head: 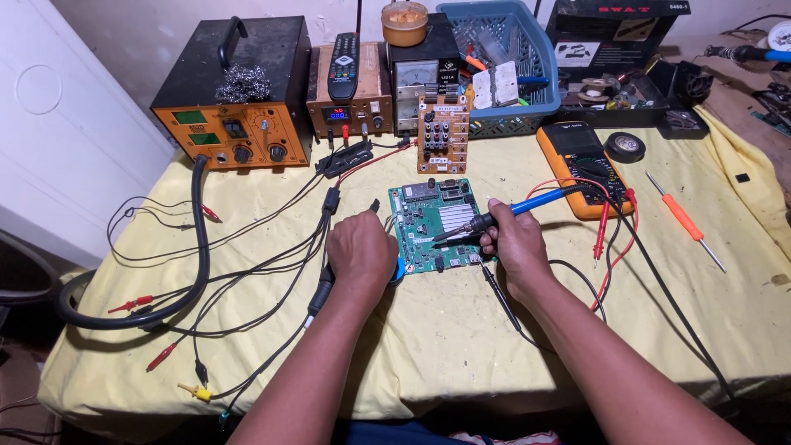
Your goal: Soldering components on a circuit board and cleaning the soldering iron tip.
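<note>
A green circuit board (435, 216) lies flat on the yellow cloth (461, 330) in the middle of the table. My right hand (512, 247) grips a soldering iron (494, 219) with a blue handle, its tip resting on the board's lower left area. My left hand (361, 251) is closed at the board's left edge, next to a small blue object (401, 270) that is mostly hidden; I cannot tell what the hand holds. A thin black probe (498, 295) lies just below my right hand.
An orange rework station (235, 124), a power supply (350, 107) with a remote control on it and a meter box stand at the back. A brown circuit board (442, 132) leans upright. An orange multimeter (581, 169), a tape roll, an orange screwdriver (684, 218) and a blue basket (503, 62) lie right. Cables spread left.
</note>
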